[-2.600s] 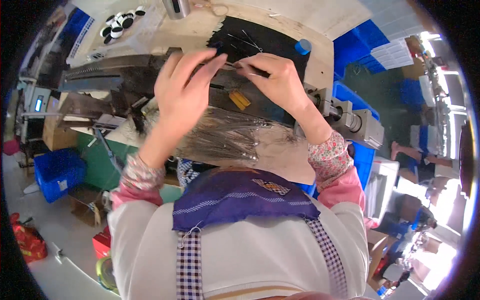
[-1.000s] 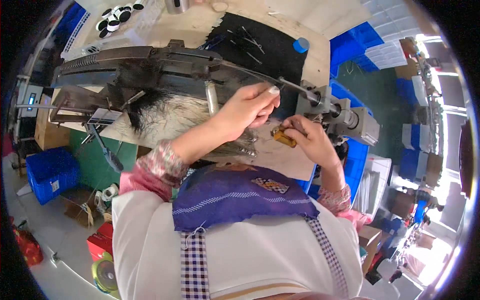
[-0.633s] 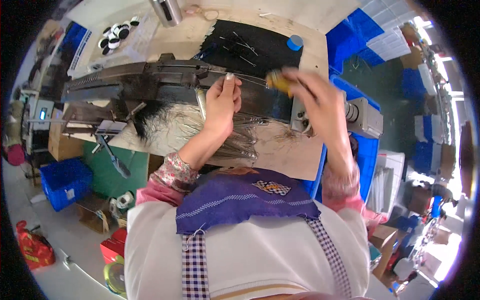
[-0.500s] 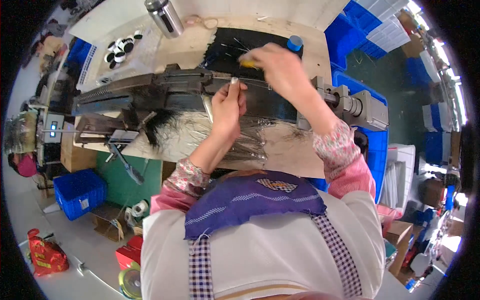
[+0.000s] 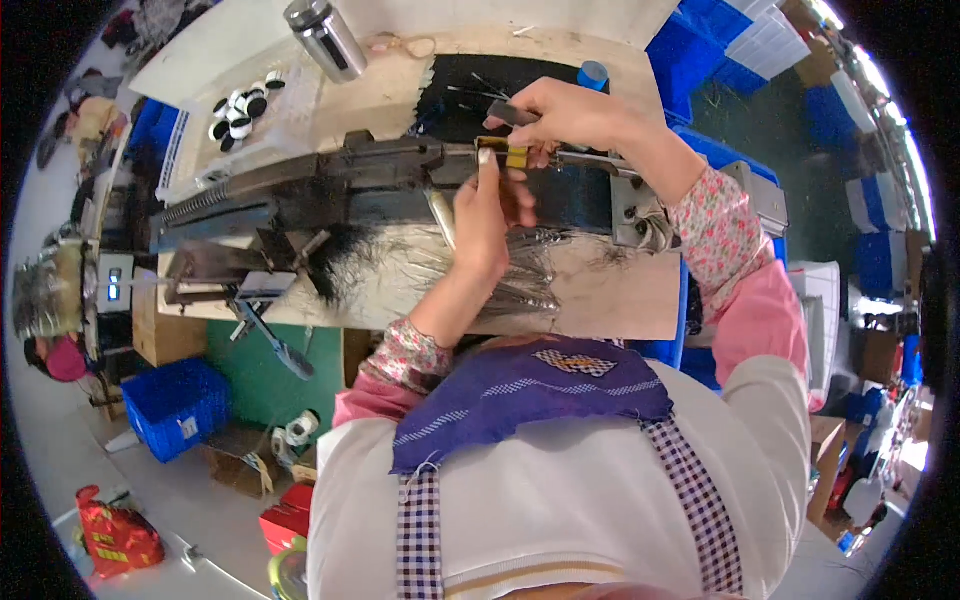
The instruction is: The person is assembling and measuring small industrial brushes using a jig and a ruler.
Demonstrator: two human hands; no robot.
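Above the long dark bench machine (image 5: 385,195), my two hands meet at a small yellow piece (image 5: 516,155) with a dark band. A dark flat block (image 5: 515,114) is pinched between the fingers of my right hand (image 5: 570,115). Whether block and yellow piece are joined, I cannot tell. My left hand (image 5: 485,215) is closed, its white-tipped thumb raised against the yellow piece's left end; its other fingers are partly blurred. A thin metal rod (image 5: 590,158) runs rightward from there. Below my left wrist lie fine dark strands (image 5: 515,280).
A black mat (image 5: 445,95) with thin tools and a blue cap (image 5: 592,75) lies behind the machine. At the back left stand a steel flask (image 5: 328,45) and a white basket (image 5: 175,150) with black-and-white spools (image 5: 240,105). Blue crates (image 5: 690,55) stand at right.
My right hand has come down, bringing the yellow piece to my left thumb; the dark block now shows in its fingers. My left hand has shifted slightly right. The whole view has shifted a little.
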